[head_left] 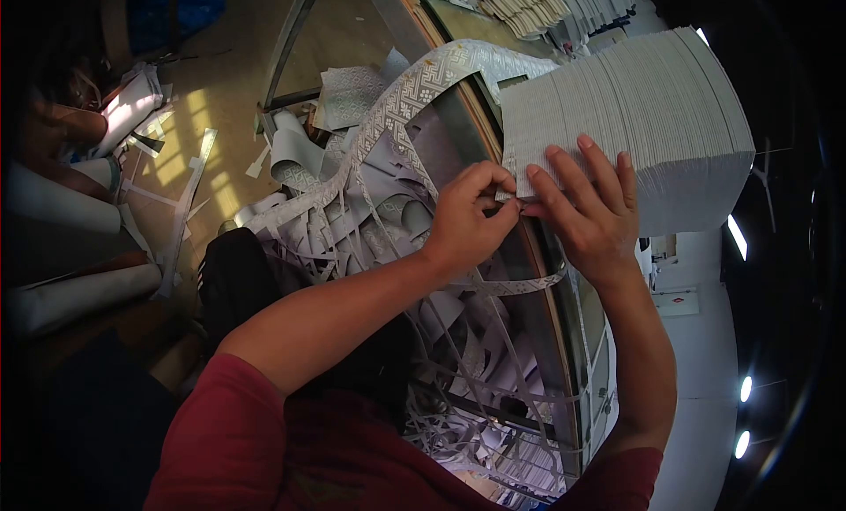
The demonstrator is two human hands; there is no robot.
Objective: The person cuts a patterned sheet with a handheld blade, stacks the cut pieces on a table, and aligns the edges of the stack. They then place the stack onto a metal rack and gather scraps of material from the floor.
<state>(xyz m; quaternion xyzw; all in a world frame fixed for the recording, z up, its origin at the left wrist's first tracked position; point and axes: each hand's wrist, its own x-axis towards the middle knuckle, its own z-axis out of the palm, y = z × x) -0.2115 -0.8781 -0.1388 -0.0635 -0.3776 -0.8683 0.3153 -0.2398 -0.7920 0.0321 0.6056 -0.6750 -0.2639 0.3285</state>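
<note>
A thick stack of pale, patterned sheets [652,114] stands at the table's edge, its many layers showing along the side. My left hand [473,216] is closed in a pinch at the stack's near lower corner, on what looks like the corner of a pale sheet [503,195]. Its fingertips hide most of that spot. My right hand [589,203] lies against the layered side with its fingers spread, and its thumb reaches close to the left fingertips.
A long patterned strip [414,92] curves off the table edge [529,238]. Below hang and lie tangled offcuts [352,220]. Rolls of material [66,203] are on the left, and more stacked sheets [529,7] stand at the top. Scraps [192,181] litter the floor.
</note>
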